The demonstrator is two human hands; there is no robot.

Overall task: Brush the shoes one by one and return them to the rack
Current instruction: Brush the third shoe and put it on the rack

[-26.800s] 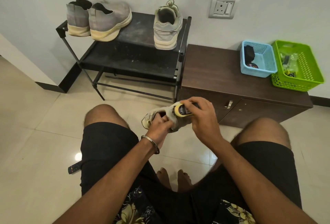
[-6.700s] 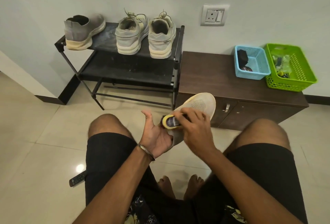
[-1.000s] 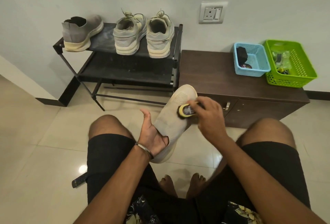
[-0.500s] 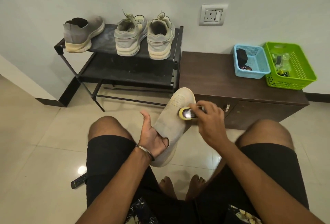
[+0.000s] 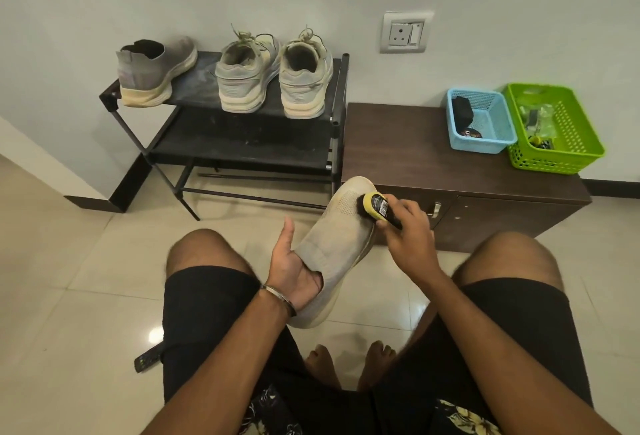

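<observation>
A grey knit slip-on shoe (image 5: 337, 239) is held up between my knees, toe pointing away. My left hand (image 5: 291, 270) is slid into its opening, thumb sticking up outside. My right hand (image 5: 407, 232) grips a yellow-and-black shoe brush (image 5: 375, 206), whose bristles press on the toe area. On the top shelf of the black rack (image 5: 242, 143) stand the matching grey slip-on (image 5: 154, 72) at the left and a pair of laced grey sneakers (image 5: 273, 78) at the right.
A low dark-brown cabinet (image 5: 415, 161) stands right of the rack, carrying a blue basket (image 5: 479, 119) and a green basket (image 5: 554, 126) with small items. A remote control (image 5: 147, 360) lies on the tiled floor by my left leg. My bare feet rest below the shoe.
My right hand has moved the brush up along the shoe toward the toe. The shoe stays on my left hand, tilted slightly more upward.
</observation>
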